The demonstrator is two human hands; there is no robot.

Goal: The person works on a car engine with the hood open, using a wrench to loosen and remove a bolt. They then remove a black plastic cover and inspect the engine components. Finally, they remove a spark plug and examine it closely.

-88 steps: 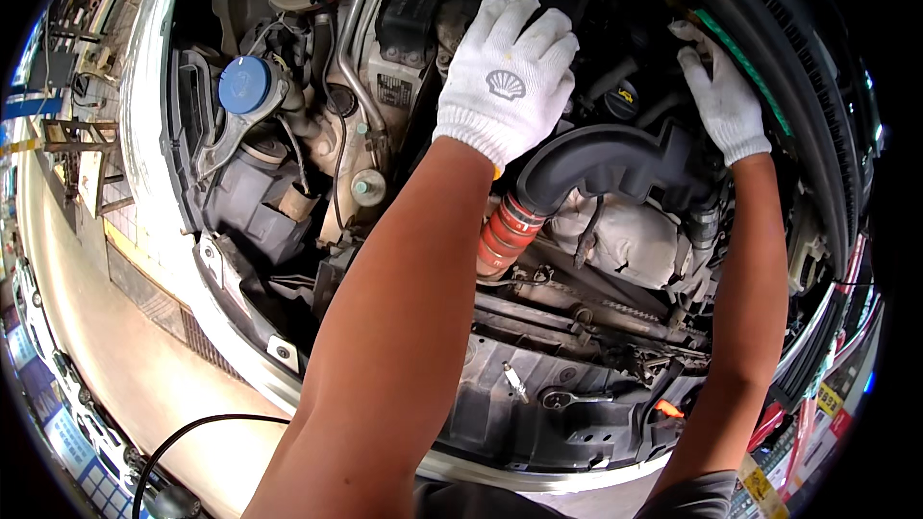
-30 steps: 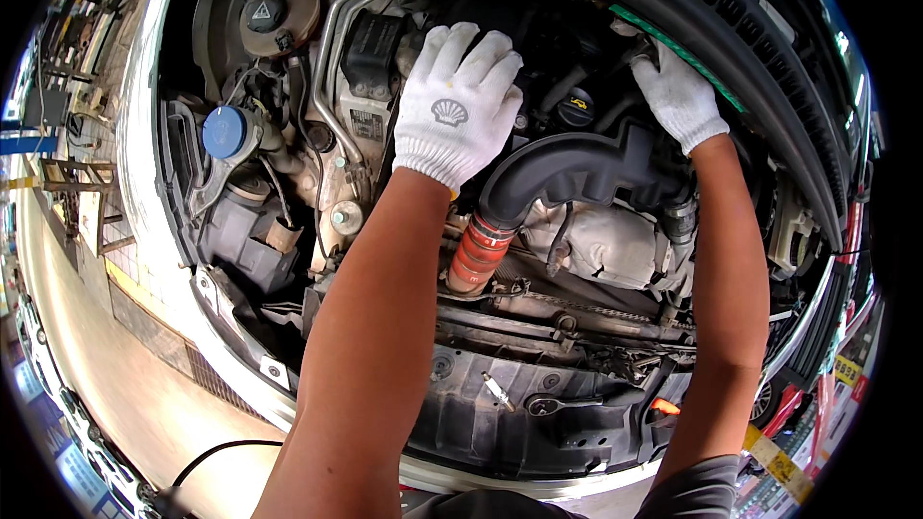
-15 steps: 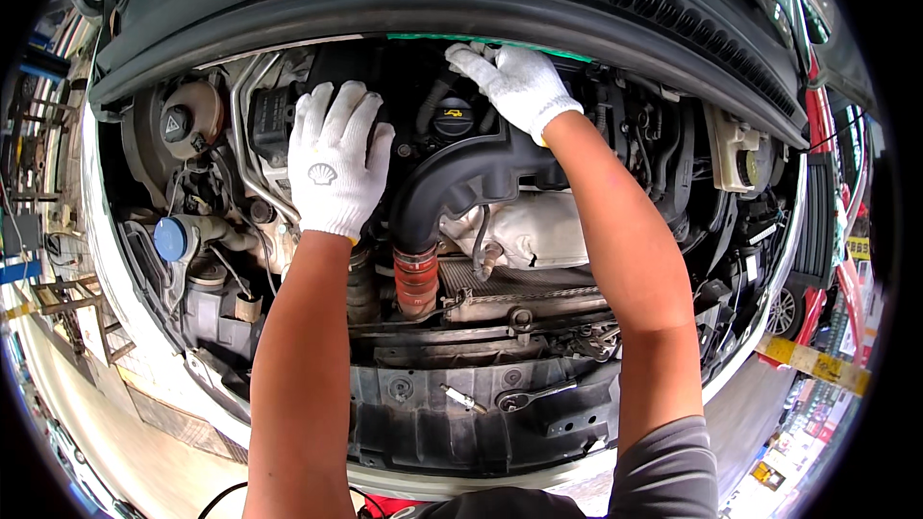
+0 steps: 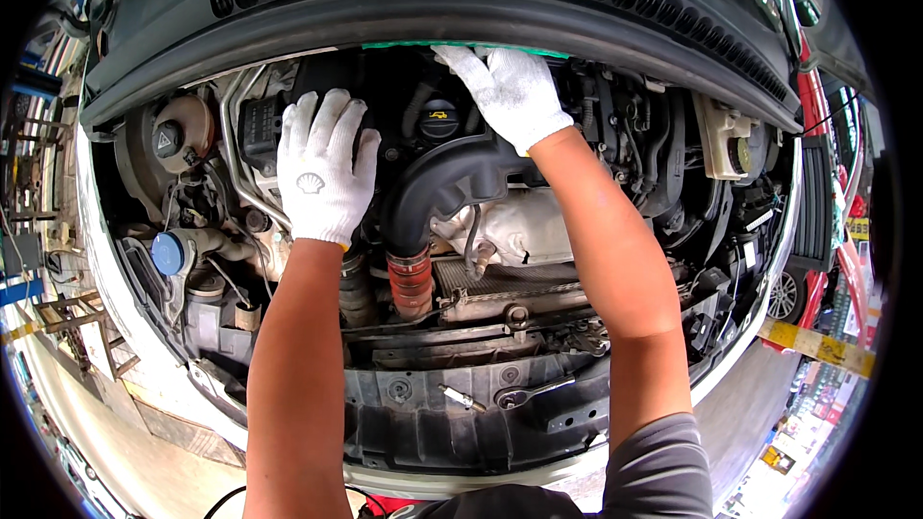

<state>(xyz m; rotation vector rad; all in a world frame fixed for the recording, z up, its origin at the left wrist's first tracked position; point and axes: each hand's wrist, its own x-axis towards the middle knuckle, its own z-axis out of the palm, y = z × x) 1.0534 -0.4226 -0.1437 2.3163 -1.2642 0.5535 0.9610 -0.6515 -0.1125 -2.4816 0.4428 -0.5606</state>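
Both my hands wear white knit gloves over an open car engine bay. My left hand (image 4: 327,171) lies with its fingers stretched out over the engine's left side, beside a black box (image 4: 260,127), holding nothing that I can see. My right hand (image 4: 511,94) reaches in at the rear of the engine, below the black cowl panel (image 4: 442,27). Its thumb side points left, while its fingertips are hidden behind the engine's dark rear parts. Between the hands sit a black oil cap with a yellow mark (image 4: 439,119) and a curved black intake duct (image 4: 411,194).
A spark plug (image 4: 462,397) and a ratchet wrench (image 4: 529,393) lie on the black front panel (image 4: 423,437). The duct joins a red hose (image 4: 411,284). A blue cap (image 4: 167,253) and a round reservoir (image 4: 187,135) stand at the left. Green tape (image 4: 461,45) edges the cowl.
The whole view has shifted slightly. Both hands have drawn a little toward me, the right glove turning slightly, its fingers still at the rear of the engine.
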